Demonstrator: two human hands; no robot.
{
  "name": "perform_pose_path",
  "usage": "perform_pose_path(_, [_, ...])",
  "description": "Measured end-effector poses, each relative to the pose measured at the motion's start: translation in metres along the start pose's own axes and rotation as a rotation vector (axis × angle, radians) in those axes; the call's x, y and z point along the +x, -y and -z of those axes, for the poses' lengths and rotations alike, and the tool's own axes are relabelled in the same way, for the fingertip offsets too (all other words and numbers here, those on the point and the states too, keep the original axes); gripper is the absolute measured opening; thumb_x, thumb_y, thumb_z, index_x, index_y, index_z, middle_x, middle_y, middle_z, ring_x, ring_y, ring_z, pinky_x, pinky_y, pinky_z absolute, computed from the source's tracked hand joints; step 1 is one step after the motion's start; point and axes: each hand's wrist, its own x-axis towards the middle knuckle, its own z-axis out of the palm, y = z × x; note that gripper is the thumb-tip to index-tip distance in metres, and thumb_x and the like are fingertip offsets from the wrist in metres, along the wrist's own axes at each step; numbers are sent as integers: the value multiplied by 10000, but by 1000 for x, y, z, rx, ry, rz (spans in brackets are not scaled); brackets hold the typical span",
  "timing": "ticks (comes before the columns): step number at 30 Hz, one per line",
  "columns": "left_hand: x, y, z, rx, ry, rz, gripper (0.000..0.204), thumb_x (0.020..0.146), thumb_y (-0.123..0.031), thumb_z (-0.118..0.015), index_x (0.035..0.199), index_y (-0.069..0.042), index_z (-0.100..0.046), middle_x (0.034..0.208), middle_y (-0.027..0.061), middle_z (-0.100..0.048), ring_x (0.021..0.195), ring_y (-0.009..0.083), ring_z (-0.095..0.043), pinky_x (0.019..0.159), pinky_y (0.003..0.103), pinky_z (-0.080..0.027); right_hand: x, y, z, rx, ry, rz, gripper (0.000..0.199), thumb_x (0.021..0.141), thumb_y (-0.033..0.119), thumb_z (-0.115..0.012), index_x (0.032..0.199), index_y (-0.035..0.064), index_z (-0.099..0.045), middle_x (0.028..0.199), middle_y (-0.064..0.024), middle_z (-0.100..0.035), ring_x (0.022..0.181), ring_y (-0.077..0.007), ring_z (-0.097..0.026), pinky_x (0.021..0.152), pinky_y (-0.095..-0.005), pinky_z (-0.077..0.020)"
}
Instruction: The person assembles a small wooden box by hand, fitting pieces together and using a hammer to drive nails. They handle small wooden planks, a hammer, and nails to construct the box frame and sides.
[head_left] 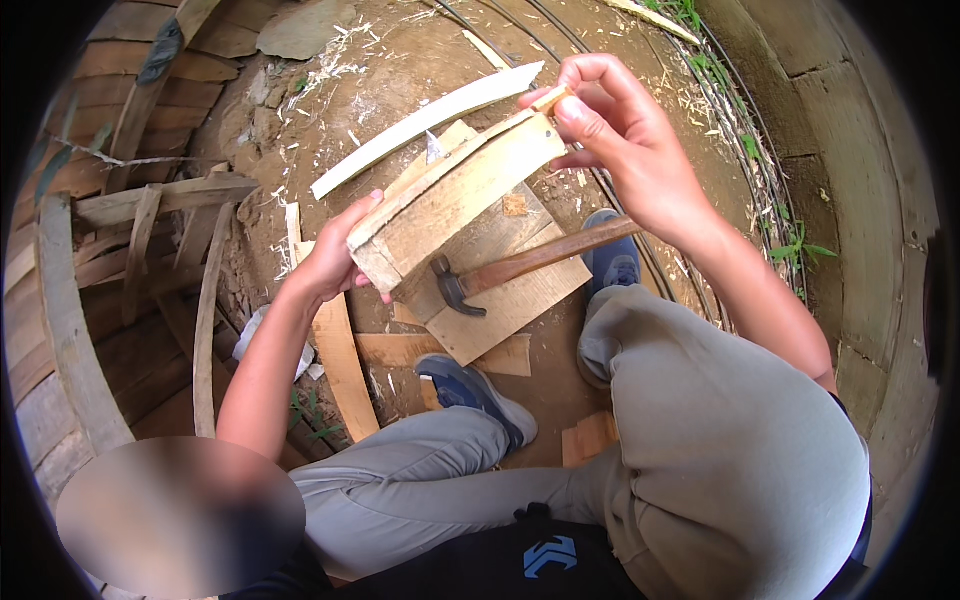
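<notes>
A long, pale wooden block (465, 195) is held tilted in front of me, its right end raised. My left hand (338, 250) is closed round its lower left end, with the fingers partly hidden under it. At the upper right end, my right hand (625, 135) pinches a small wooden piece (551, 99) against the block's top corner. A pointed grey metal piece (433, 148) shows just behind the block; its lower part is hidden. Below the block, a claw hammer (540, 256) with a brown wooden handle lies on a flat wooden board (525, 305).
A curved pale strip of wood (420, 125) lies on the dirt floor beyond the block. Wooden framing (75, 320) stands at the left. Dark cables (540, 35) run along the floor at the right, beside a plank wall (870, 200). My shoes (475, 395) flank the board.
</notes>
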Motion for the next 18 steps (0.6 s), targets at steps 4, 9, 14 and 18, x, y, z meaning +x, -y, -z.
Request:
perform_pose_path(4, [9,19,17,-99,133,-19,540,1093,-433,-341,1425,-26,-465,752,109,-635,395,143,-445,479,392,-610,0,0,-7,-126,-12,338,174,1038,171,-619,1175,73,-576,1178,-75,-651,1071,-148,-629,916,-321,-526])
perform_pose_path(9, [5,11,6,-102,170,-45,430,1033,-402,-494,1173,1,-550,578,-5,-485,392,81,-437,477,351,-592,4,5,-8,-370,-5,566,146,974,126,-683,1098,51,-666,1017,-46,-671,1016,-173,-649,896,-343,-508])
perform_pose_path(14, [9,11,5,-44,120,-7,553,1080,-465,-376,1347,0,-509,683,94,-593,382,148,-441,431,362,-562,6,11,-8,-577,-40,695,138,924,85,-715,1056,47,-696,968,-70,-717,936,-256,-679,847,-374,-523])
perform_pose_path(18, [10,18,0,-36,70,-23,608,1048,-568,-419,1204,-3,-580,595,69,-554,375,161,-487,383,293,-490,5,15,-8,-715,-72,799,158,876,55,-747,1032,64,-722,921,-67,-734,868,-272,-691,812,-389,-531])
